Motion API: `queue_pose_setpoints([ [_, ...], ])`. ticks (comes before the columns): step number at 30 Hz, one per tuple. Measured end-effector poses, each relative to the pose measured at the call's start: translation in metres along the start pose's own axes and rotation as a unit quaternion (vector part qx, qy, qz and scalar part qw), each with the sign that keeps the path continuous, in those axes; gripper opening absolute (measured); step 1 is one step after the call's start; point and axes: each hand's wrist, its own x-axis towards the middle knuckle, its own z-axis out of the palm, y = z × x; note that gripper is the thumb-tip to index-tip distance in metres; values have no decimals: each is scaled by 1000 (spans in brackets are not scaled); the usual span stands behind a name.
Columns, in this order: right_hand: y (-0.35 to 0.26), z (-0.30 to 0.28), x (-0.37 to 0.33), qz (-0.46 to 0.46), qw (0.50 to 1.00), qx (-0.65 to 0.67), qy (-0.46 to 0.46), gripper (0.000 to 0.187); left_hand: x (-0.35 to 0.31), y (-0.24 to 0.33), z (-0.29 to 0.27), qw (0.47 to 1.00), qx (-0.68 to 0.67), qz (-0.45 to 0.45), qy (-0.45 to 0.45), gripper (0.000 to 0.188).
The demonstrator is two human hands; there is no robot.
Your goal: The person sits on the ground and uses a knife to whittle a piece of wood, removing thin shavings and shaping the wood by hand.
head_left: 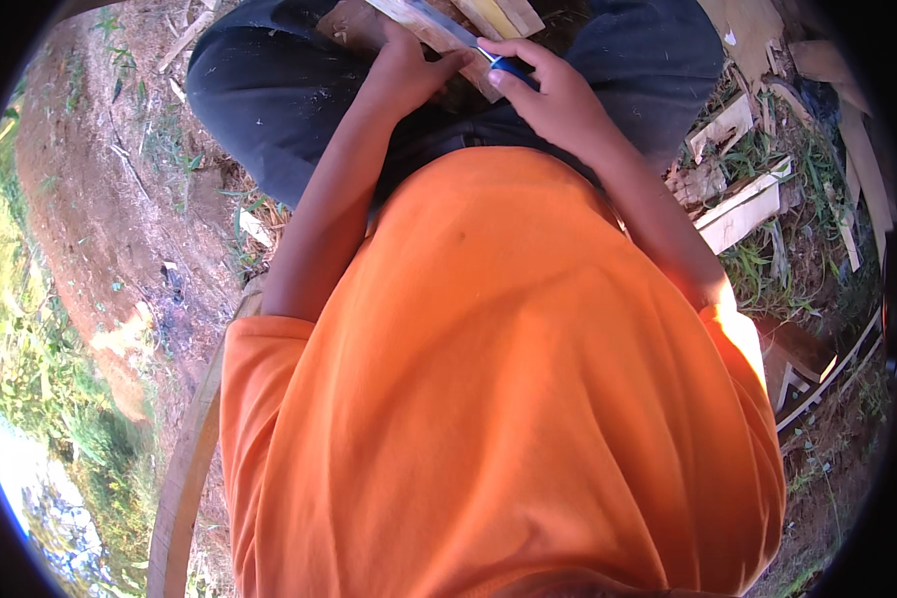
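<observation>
My right hand is closed round the blue handle of a knife, with the thumb and forefinger near the base of the blade. The blade slants up and to the left, along a piece of wood between my hands. My left hand grips that wood from the left, its thumb pointing toward the knife. Part of the wood lies behind the blade, and the blade's far end runs out at the top edge. Both hands are in front of my lap, between my bent knees in dark trousers.
Pale split wood pieces and chips lie among grass on the right. Another light wooden piece is just beyond my hands. A curved wooden edge runs along my left side. Reddish bare soil slopes away to the left, with green plants beyond.
</observation>
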Motion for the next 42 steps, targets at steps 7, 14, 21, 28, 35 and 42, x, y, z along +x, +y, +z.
queue_pose_setpoints([
  [7,-32,-46,-35,191,975,101,-45,40,0,-4,0,999,-35,15,1,86],
  [14,-30,-47,-43,207,975,12,-79,38,2,-5,-2,997,-70,-11,-18,84],
  [21,-15,-34,-39,108,993,-22,-41,34,-2,13,-2,998,-65,-23,-6,78],
  [28,-17,-25,-27,122,992,-21,-37,34,6,2,-3,999,-7,-29,-26,86],
  [35,-17,-23,-20,142,988,-38,-40,36,6,12,3,995,-93,-44,0,76],
  [42,-16,-16,-13,86,996,-9,-12,37,8,15,-4,998,-42,-27,-31,98],
])
